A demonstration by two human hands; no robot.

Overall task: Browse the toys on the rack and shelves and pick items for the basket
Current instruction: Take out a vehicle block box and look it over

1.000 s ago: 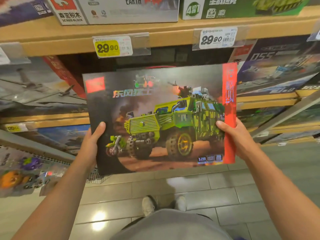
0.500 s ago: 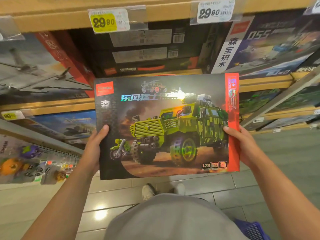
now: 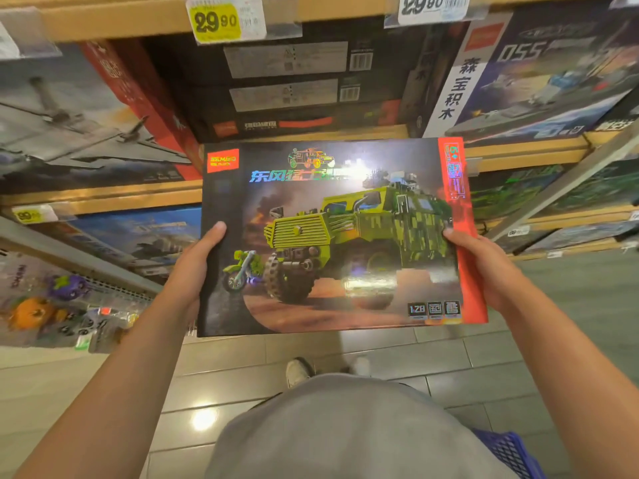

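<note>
I'm holding the flat glossy cardboard box with a green truck (image 3: 345, 243) by its short edges, left hand (image 3: 193, 271) and right hand (image 3: 484, 267) each clamping one. Its long axis is running hand to hand, and the blue plastic basket (image 3: 508, 451) is sitting below my right hand, the nearer one.

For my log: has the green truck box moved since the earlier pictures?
Yes. The truck box has dropped away from the yellow price tag, which sat just above it before.

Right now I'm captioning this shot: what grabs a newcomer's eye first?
The glossy green truck box at centre, held at its side edges by the left hand and right hand. Above it, a yellow price tag on the shelf edge; a blue basket peeks in bottom right.
</note>
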